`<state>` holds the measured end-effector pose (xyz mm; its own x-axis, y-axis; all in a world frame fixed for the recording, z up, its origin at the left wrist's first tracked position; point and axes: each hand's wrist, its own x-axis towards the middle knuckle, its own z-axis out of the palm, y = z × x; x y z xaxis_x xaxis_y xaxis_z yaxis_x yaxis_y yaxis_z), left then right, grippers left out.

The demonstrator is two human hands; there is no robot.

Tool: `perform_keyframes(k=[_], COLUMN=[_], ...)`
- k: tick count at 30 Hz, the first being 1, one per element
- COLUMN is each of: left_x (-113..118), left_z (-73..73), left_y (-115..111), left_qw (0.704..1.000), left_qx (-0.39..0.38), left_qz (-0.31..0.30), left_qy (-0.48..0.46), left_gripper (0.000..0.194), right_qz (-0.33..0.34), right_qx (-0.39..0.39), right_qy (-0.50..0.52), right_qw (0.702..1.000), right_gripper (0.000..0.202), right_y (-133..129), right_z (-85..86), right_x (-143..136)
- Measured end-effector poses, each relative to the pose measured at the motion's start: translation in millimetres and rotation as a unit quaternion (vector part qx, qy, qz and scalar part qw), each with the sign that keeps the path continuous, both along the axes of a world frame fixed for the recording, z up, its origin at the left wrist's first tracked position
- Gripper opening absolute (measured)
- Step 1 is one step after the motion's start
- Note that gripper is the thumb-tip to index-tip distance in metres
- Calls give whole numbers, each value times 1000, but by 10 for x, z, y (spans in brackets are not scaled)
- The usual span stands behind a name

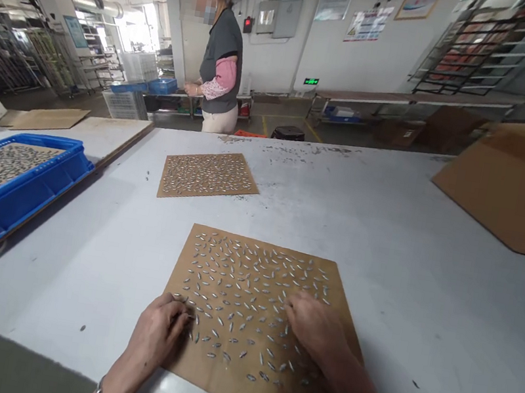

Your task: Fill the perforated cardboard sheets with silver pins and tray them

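Observation:
A brown cardboard sheet [209,374] lies on the table in front of me, covered with many small, slim, silvery metal pieces [247,290] spaced apart. At its left edge is my left hand [156,327], fingers bent and thumb close against them; whatever is between the fingertips is hidden. My right hand [314,324] rests over the right half of the sheet. Its fingers are curled down among the pieces, and their tips cannot be made out clearly. The bare lower part of the sheet shows below the rows.
A second cardboard sheet [208,176] with similar pieces lies farther back on the white table [406,299]. At left stands a blue tray [17,204] of pieces. A large cardboard box [513,190] is at right. Beyond the table, a person [225,51] stands.

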<state>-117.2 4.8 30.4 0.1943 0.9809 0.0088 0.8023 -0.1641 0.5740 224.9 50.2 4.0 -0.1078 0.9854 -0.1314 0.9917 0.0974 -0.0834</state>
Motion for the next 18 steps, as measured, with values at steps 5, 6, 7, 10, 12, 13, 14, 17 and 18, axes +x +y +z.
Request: perform_keyframes(k=[5,6,7,10,12,13,14,17,18], left_x=[-229,-270,-306,-365,-353,-331,-299,-167,-118], left_z=[52,60,64,55,31,13,-9,-97,-128], left_y=[-97,-135,-180,-331,-428,-468,-501,-550,-551], left_qw=[998,997,996,994,995,995,995,996,996], left_qx=[3,0,-5,-30,-46,-53,-58,-56,-49], left_qz=[56,65,71,83,81,78,73,70,75], left_qy=[40,50,58,65,48,33,17,-20,-16], left_gripper=[29,28,27,25,24,23,23,19,18], right_qz=[49,73,104,188,204,202,200,195,193], right_qx=[99,104,106,99,90,86,83,85,88], right_qy=[84,108,135,202,210,205,198,170,165], right_qw=[990,986,980,956,952,954,956,962,963], right_gripper=[31,30,30,30,28,28,27,27,26], right_y=[-201,-270,-346,-569,-674,-707,-728,-737,-729], right_z=[25,13,-5,-93,-158,-186,-207,-234,-233], right_x=[-153,-254,-374,-773,-1010,-1110,-1196,-1383,-1419])
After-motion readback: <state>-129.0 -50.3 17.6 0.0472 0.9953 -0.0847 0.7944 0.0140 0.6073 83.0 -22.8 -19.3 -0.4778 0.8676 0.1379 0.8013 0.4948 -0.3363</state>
